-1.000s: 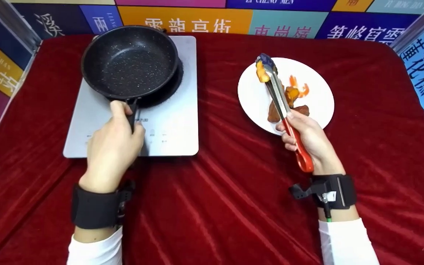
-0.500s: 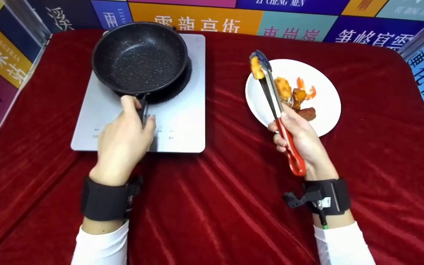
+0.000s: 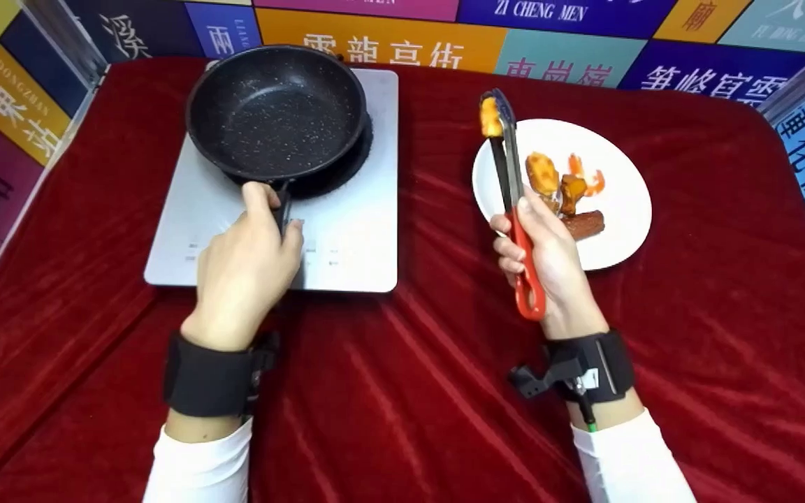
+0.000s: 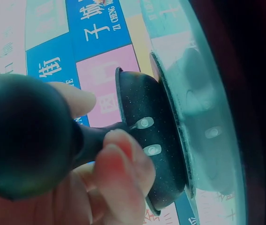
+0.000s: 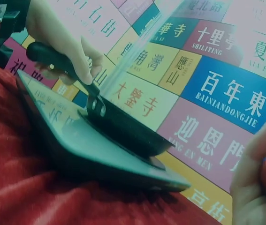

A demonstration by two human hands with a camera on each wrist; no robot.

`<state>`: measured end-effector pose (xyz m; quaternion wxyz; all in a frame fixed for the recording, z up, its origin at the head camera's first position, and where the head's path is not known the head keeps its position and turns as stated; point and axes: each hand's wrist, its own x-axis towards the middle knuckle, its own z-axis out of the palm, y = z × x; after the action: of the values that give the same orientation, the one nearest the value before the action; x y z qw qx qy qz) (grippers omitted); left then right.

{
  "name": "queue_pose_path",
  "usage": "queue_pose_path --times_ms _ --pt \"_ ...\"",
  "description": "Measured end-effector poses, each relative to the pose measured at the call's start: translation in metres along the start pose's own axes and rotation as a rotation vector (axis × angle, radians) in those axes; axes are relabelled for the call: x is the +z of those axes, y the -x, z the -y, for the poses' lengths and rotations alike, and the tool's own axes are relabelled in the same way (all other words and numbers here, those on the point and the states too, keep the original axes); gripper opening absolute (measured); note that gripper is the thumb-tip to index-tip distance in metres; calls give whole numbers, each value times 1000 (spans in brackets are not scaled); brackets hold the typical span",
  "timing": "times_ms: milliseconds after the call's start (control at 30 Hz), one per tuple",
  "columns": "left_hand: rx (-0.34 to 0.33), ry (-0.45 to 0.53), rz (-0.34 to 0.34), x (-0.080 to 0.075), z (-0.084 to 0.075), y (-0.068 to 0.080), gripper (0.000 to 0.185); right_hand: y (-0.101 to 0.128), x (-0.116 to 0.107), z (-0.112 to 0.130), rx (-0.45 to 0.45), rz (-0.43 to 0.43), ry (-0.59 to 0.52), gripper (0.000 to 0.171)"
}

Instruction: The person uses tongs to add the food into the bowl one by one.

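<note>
My left hand [image 3: 245, 265] grips the handle of a black speckled frying pan [image 3: 273, 119], which sits over the induction cooktop [image 3: 367, 237]. In the left wrist view the fingers curl round the pan handle [image 4: 93, 140]. My right hand [image 3: 546, 251] holds a pair of tongs [image 3: 525, 258] with red handles, raised at the left side of a white plate [image 3: 622, 230]. A yellow-orange piece of food [image 3: 491, 117] is pinched at the tongs' dark tips. Several food pieces lie on the plate: a yellow one [image 3: 542, 173], a brown one [image 3: 584, 225] and orange-red shrimp-like bits [image 3: 592, 183].
A dark red velvet cloth [image 3: 388, 391] covers the table. Panels with coloured squares and lettering [image 3: 374, 42] stand along the back and both sides. In the right wrist view the pan [image 5: 128, 129] shows from the side, low over the cooktop [image 5: 100, 154].
The tongs, with the food in their tips, have come off the plate and moved left, turning more upright. The left hand keeps its hold on the pan handle. The whole view has shifted slightly.
</note>
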<state>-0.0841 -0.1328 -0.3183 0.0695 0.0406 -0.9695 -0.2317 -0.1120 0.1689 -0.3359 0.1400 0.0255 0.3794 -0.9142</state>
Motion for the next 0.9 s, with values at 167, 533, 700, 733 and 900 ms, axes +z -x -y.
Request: queue_pose_path --times_ms 167,533,700,733,900 --pt "0 -1 11 -2 2 0 30 -8 15 -6 -35 -17 -44 39" --pt "-20 -2 39 -2 2 -2 25 -25 50 -23 -22 46 -121 36" --pt "-23 -8 22 -3 4 -2 24 -32 58 -33 0 78 -119 40" --pt "-20 -10 16 -4 4 -2 24 -33 59 -35 2 83 -115 41" --pt "-6 -23 -10 -5 5 -3 23 -37 63 -43 0 112 -83 41"
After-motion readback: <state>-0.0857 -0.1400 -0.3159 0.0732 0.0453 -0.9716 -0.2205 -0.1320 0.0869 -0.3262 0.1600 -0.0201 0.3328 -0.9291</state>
